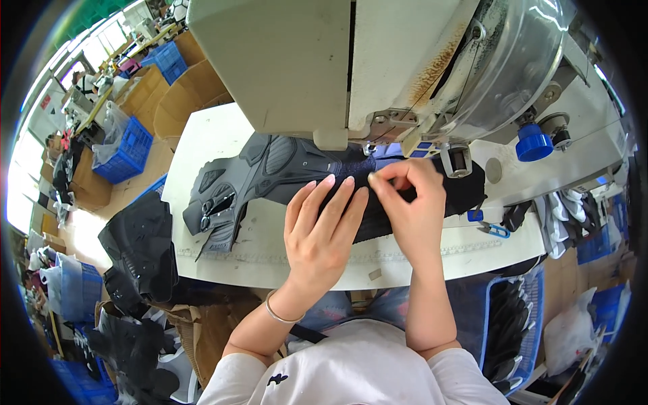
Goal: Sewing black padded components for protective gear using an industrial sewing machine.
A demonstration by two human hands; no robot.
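A dark grey and black shoe upper (270, 174) lies flat on the white table under the sewing machine (290, 67). Black ribbed fabric (466, 183) runs from it to the right. My left hand (316, 233) rests on the piece with its fingers stretched out and slightly spread. Close beside it, my right hand (415, 206) pinches the fabric's edge between thumb and forefinger, just in front of the machine's foot area. The needle is hard to make out behind the machine head. A strip of purple-blue material (388, 156) shows behind my fingers.
Small blue-handled snips (497, 231) lie on the table (304, 273) at the right. Black cut pieces (138, 246) hang over its left edge. A blue basket (538, 317) of dark pieces stands by my right side. Cardboard boxes (189, 94) and blue crates (125, 152) stand at the far left.
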